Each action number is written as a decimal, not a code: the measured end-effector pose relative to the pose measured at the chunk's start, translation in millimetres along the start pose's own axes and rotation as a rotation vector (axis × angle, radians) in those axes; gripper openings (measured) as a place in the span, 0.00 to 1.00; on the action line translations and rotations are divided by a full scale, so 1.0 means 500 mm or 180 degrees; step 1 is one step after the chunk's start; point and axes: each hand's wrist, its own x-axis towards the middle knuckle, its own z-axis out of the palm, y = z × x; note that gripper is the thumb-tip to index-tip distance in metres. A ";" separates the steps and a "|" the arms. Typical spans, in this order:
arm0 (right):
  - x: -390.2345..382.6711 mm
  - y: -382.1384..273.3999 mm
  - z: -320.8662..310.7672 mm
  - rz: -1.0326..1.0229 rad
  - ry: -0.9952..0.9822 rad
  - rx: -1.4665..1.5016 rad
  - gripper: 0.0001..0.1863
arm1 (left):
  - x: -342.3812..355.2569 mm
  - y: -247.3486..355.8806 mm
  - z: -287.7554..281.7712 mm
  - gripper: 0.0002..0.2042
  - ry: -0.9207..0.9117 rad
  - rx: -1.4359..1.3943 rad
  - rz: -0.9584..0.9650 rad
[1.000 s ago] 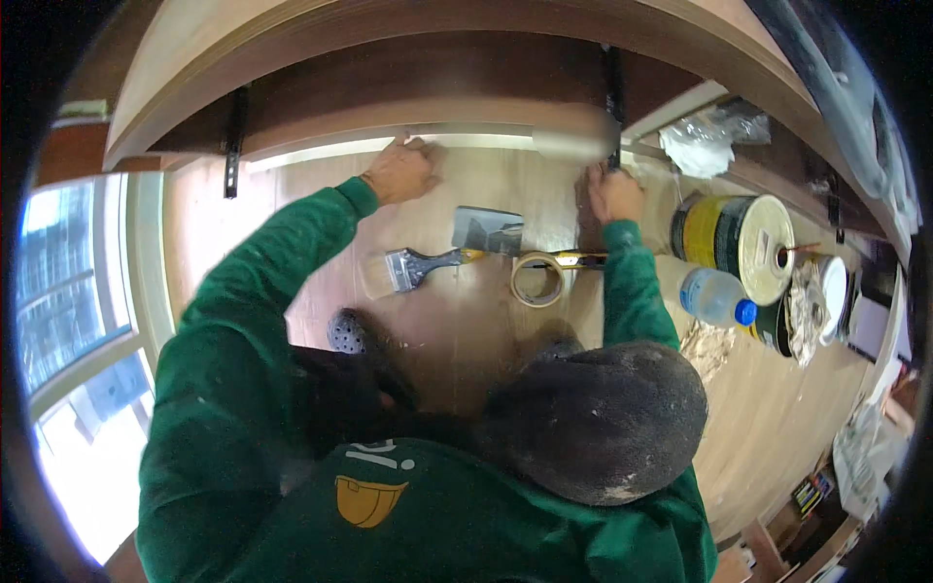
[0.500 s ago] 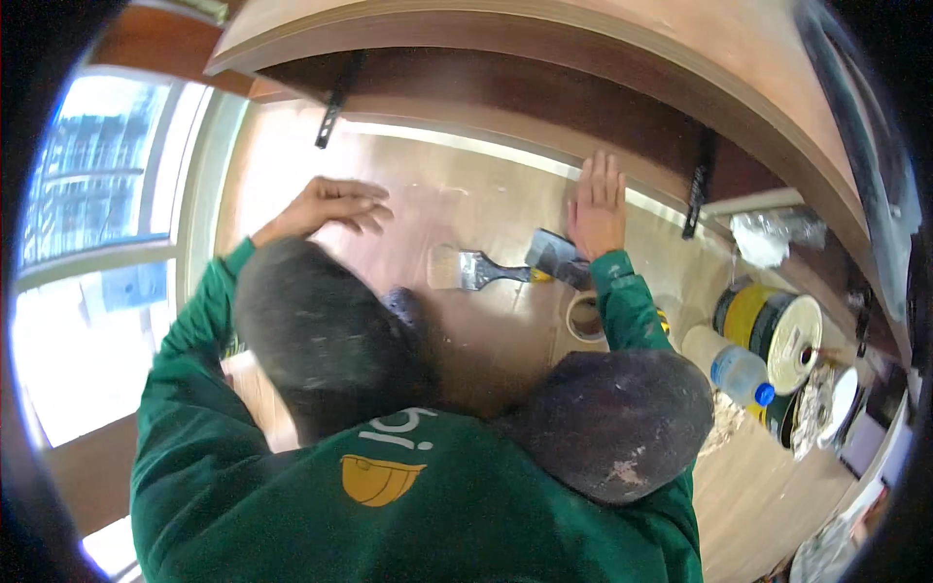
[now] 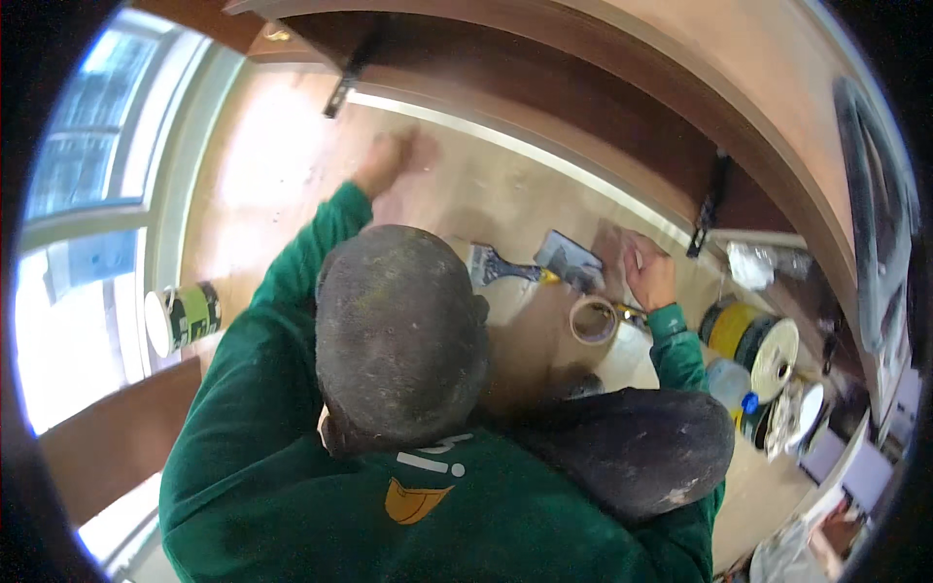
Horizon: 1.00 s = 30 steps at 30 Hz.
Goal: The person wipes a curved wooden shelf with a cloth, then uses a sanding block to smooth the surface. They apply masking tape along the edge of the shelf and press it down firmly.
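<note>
My left hand (image 3: 391, 163) is over the far left of the pale wooden panel (image 3: 505, 194), below a white strip (image 3: 525, 146). Motion smears its fingers. On the right, my right hand (image 3: 649, 272) is by the same panel near that strip, its fingers curled in; anything inside them is hidden. Between the hands lie a wide paintbrush (image 3: 510, 270), partly covered by my dark, dusty knee (image 3: 403, 340), and a scraper with a flat grey blade (image 3: 571, 258). Just left of my right wrist is a roll of tape (image 3: 593, 321).
A brown ledge (image 3: 544, 78) with black metal brackets (image 3: 712, 204) overhangs the far side. At right are a yellow and black spool (image 3: 743, 335) and a clear bottle with a blue cap (image 3: 729, 384). A small bucket (image 3: 190, 318) stands left by the window (image 3: 87, 194).
My left hand has moved right and farther away. My right hand has come nearer and gone from flat to curled. My view and knees have shifted; the bucket now shows.
</note>
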 end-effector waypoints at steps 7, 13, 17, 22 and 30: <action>-0.174 0.004 0.000 0.0925 0.0276 -0.0099 0.09 | 0.180 -0.032 0.144 0.28 0.1229 -0.0508 0.0329; -0.281 -0.050 0.064 0.0952 0.0492 -0.0371 0.13 | 0.083 -0.113 0.353 0.25 0.0257 0.0341 0.0294; -0.284 -0.107 0.066 0.0787 0.0337 -0.0656 0.15 | 0.084 -0.134 0.365 0.19 -0.0046 0.1025 0.0228; -0.298 -0.056 0.089 0.0826 0.0437 -0.0440 0.17 | -0.043 -0.169 0.378 0.19 -0.1526 0.3866 0.2393; -0.067 -0.037 0.034 0.0138 0.0685 -0.0571 0.34 | -0.111 -0.141 0.448 0.18 -0.2428 0.4144 0.0845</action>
